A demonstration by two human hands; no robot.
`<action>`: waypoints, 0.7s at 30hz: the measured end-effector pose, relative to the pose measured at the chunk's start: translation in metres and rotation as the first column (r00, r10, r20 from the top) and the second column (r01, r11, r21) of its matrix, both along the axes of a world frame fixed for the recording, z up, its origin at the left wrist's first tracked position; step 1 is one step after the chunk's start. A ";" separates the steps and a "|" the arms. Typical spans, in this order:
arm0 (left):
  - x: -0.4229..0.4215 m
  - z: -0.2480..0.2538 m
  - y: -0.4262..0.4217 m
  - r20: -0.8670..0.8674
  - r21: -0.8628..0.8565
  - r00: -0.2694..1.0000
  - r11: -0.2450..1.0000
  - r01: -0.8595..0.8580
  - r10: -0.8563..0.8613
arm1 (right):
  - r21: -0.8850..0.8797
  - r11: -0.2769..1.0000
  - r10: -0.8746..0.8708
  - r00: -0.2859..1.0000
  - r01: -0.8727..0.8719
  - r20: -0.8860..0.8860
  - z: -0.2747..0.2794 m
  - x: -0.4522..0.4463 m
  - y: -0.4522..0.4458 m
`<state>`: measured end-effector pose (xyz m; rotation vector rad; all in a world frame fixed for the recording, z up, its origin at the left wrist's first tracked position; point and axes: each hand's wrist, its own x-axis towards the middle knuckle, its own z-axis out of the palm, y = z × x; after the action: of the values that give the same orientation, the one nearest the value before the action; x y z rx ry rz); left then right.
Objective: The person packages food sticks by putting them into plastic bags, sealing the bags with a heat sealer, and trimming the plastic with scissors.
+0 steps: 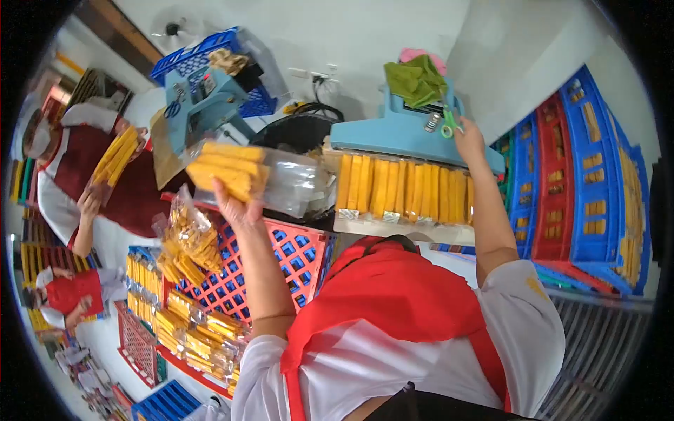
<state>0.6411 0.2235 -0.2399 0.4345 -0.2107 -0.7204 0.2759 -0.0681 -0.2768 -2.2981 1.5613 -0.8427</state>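
My left hand (237,205) is closed around a clear plastic bag of yellow sticks (228,168), whose empty end points right. At the right end of a light blue sealing machine (393,137), my right hand (469,135) is at the green scissors (448,126), fingers bent around the handle. Green cloth (415,81) lies on top of the machine. Just below the machine stands a row of packed yellow sticks (404,188), between my two arms. A black bin (295,133) is behind the held bag.
Co-workers (105,161) stand at the left, one holding yellow sticks (116,158). A second blue machine (203,105) is at upper left. A red crate (281,259) and bagged sticks (186,330) lie lower left. Stacked blue and red crates (590,168) rise at the right.
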 end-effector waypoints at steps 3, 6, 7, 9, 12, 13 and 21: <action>-0.010 0.013 -0.010 -0.051 -0.038 0.998 0.999 -0.033 0.031 | 0.109 0.991 -0.060 0.987 0.077 -0.151 -0.011 0.010 -0.021; -0.005 0.012 -0.014 -0.046 -0.131 0.999 0.991 -0.026 0.020 | 0.237 0.972 0.076 0.940 0.006 -0.332 0.001 0.020 -0.035; -0.002 0.010 -0.013 -0.064 -0.142 0.998 0.989 -0.033 0.024 | 0.245 0.970 0.080 0.933 0.009 -0.350 -0.003 0.019 -0.045; -0.002 0.011 -0.011 -0.080 -0.154 0.996 0.986 -0.058 0.046 | 0.281 0.960 0.086 0.945 0.007 -0.317 -0.002 0.028 -0.050; 0.002 0.011 -0.003 -0.093 -0.173 0.994 0.982 -0.075 0.059 | 0.274 0.960 0.116 0.973 -0.059 -0.199 -0.027 0.022 -0.072; 0.004 0.011 -0.001 -0.131 -0.156 0.988 0.982 -0.104 0.084 | 0.292 0.954 0.118 0.981 -0.070 -0.151 -0.021 0.026 -0.067; 0.010 0.010 0.038 -0.229 -0.249 0.961 0.945 -0.214 0.157 | 0.540 0.811 0.266 0.964 -0.226 0.004 -0.048 -0.005 -0.112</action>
<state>0.6508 0.2613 -0.2301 0.1125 -0.0686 -0.5355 0.2705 -0.1805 -0.3246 -2.0557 1.2708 -0.2109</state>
